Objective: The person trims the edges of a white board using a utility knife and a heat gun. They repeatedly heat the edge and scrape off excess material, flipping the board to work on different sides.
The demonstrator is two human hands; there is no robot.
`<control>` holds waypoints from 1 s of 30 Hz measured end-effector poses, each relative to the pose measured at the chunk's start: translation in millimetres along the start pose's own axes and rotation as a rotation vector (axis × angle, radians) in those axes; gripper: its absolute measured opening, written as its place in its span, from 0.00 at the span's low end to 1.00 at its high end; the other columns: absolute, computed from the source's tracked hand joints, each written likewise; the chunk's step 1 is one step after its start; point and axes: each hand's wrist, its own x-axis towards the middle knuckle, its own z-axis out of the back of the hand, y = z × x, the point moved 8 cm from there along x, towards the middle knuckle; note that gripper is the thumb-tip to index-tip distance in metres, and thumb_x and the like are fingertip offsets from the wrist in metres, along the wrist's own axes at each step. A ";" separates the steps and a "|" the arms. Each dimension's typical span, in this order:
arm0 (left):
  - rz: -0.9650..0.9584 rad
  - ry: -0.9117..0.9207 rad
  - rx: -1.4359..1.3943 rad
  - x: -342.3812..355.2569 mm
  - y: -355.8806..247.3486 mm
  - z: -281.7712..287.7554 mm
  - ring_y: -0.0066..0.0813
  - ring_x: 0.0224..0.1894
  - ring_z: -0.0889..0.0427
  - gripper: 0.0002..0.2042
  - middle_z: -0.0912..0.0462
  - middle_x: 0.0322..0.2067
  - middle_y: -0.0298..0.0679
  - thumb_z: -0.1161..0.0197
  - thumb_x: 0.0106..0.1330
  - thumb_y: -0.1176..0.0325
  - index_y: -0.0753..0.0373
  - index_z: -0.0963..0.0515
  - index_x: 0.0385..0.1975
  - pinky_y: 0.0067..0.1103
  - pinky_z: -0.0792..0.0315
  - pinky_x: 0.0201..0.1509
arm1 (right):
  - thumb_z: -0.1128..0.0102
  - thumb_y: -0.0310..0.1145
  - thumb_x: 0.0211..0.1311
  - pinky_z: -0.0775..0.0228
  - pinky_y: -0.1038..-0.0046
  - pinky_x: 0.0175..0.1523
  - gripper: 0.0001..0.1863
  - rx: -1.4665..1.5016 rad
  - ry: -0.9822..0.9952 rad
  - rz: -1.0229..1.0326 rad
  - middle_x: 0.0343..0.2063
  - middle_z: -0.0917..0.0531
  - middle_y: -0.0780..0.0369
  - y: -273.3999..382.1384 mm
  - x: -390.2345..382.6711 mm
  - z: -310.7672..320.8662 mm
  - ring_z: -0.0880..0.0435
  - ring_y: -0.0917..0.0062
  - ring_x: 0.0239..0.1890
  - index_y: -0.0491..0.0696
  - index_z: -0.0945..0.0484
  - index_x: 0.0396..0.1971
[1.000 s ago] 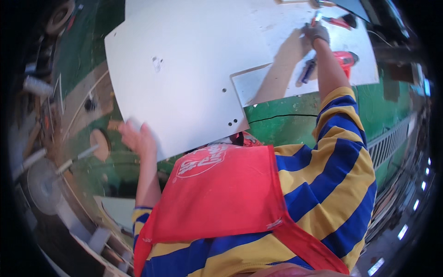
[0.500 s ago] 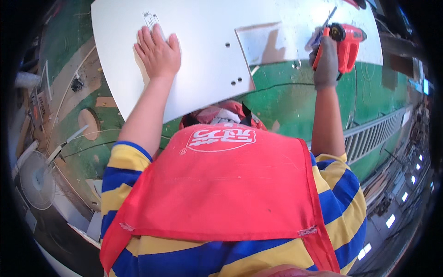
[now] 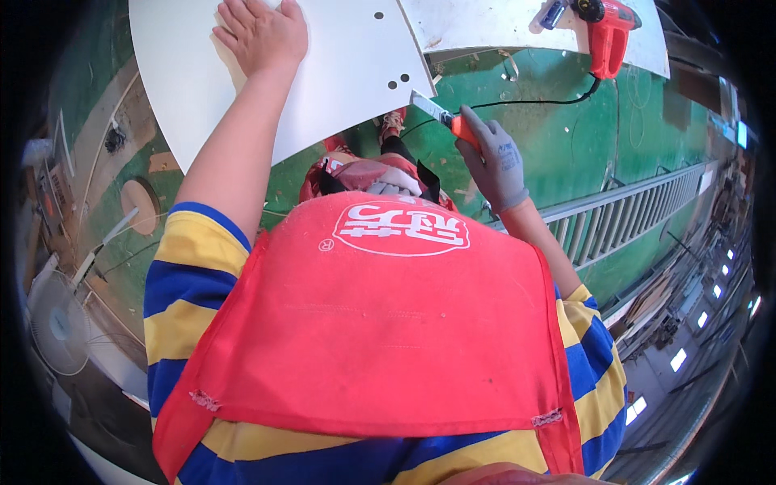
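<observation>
My bare left hand (image 3: 263, 32) lies flat on a white panel (image 3: 339, 65), its fingers spread and the tips near the top of the picture. The panel has several dark round holes near its right side. My right hand (image 3: 493, 158), in a grey glove, is wrapped round the orange handle of a flat file (image 3: 436, 111). The file's flat grey blade points up and left, and its tip is at the panel's near right corner. Whether the blade touches the panel's edge I cannot tell.
A red pistol-shaped corded power tool (image 3: 610, 32) and a small blue item (image 3: 553, 14) lie on another white surface (image 3: 485, 24) at the far right. A black cable (image 3: 558, 102) trails from the tool. A grey ladder (image 3: 622, 210) lies on the green floor. A fan (image 3: 58, 323) stands at left.
My right hand has brought the file left and nearer, from beside the red power tool to the panel's corner. The view has shifted; my left hand stays flat on the panel.
</observation>
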 end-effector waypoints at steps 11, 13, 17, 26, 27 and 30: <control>0.207 0.298 0.126 -6.5 -6.9 16.0 0.47 0.78 0.69 0.34 0.64 0.75 0.56 0.62 0.76 0.53 0.73 0.58 0.72 0.39 0.75 0.79 | 0.35 0.32 0.58 0.32 0.62 0.37 0.29 -0.163 0.042 0.015 0.30 0.22 0.58 -2.7 12.6 -2.7 0.22 0.61 0.33 0.53 0.29 0.62; 0.211 0.297 0.127 -4.5 -6.6 15.9 0.47 0.78 0.69 0.34 0.63 0.75 0.57 0.62 0.75 0.54 0.73 0.57 0.72 0.39 0.75 0.79 | 0.35 0.32 0.58 0.32 0.61 0.37 0.29 -0.153 0.061 0.019 0.30 0.22 0.58 -3.3 15.4 -3.0 0.22 0.62 0.33 0.54 0.29 0.62; 0.223 0.303 0.124 -3.8 -5.4 13.6 0.47 0.78 0.68 0.34 0.62 0.75 0.57 0.62 0.75 0.53 0.73 0.57 0.72 0.40 0.75 0.79 | 0.36 0.33 0.59 0.33 0.61 0.37 0.29 -0.174 0.069 0.081 0.30 0.22 0.59 -1.0 22.7 0.3 0.22 0.63 0.33 0.54 0.28 0.62; 0.184 0.307 0.148 -4.6 -5.9 14.6 0.48 0.78 0.69 0.35 0.63 0.75 0.58 0.62 0.75 0.53 0.73 0.57 0.72 0.41 0.76 0.78 | 0.36 0.36 0.59 0.34 0.63 0.37 0.28 -0.327 0.149 0.102 0.31 0.22 0.61 2.7 32.5 5.5 0.22 0.65 0.32 0.56 0.28 0.62; 0.189 0.327 0.150 -4.0 -6.5 15.2 0.48 0.78 0.69 0.35 0.63 0.75 0.58 0.62 0.75 0.53 0.73 0.58 0.72 0.41 0.76 0.78 | 0.36 0.36 0.59 0.34 0.63 0.37 0.28 -0.334 0.148 0.111 0.31 0.23 0.61 4.1 33.1 5.9 0.22 0.65 0.32 0.56 0.28 0.62; 0.079 0.068 0.279 -7.2 2.5 2.9 0.48 0.78 0.69 0.35 0.64 0.74 0.58 0.62 0.76 0.53 0.73 0.58 0.72 0.41 0.76 0.78 | 0.37 0.37 0.60 0.33 0.62 0.36 0.28 -0.342 0.141 0.131 0.30 0.23 0.61 6.7 36.7 7.5 0.22 0.65 0.31 0.56 0.28 0.62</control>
